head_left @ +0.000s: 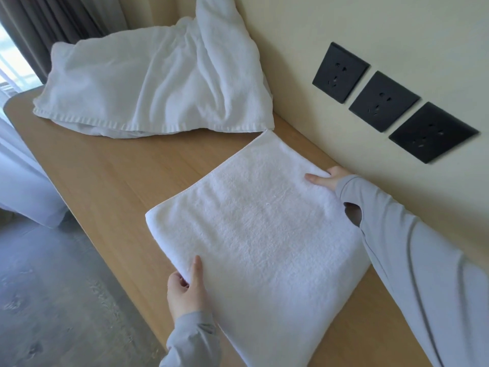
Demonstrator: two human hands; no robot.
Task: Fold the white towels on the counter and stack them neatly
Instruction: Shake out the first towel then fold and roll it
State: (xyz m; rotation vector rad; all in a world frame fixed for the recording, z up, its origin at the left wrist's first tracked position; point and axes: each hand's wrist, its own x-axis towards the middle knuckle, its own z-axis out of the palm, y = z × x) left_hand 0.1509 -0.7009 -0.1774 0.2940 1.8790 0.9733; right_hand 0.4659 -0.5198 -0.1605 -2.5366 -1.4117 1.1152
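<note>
Folding looks half done: my left hand (186, 287) and right hand (327, 179) pinch opposite edges of one folded towel (259, 229) on the counter (105, 181); the crumpled towel (158, 83) behind waits, unfolded.

I see three black sockets (383, 102) in a slanting row on the cream wall (344, 17). Brown curtain (53, 17) hangs top left, bright window (13, 62) beside it. Grey carpet (53, 287) lower left, pale cloth (23, 181) draped above it, can't tell what.
</note>
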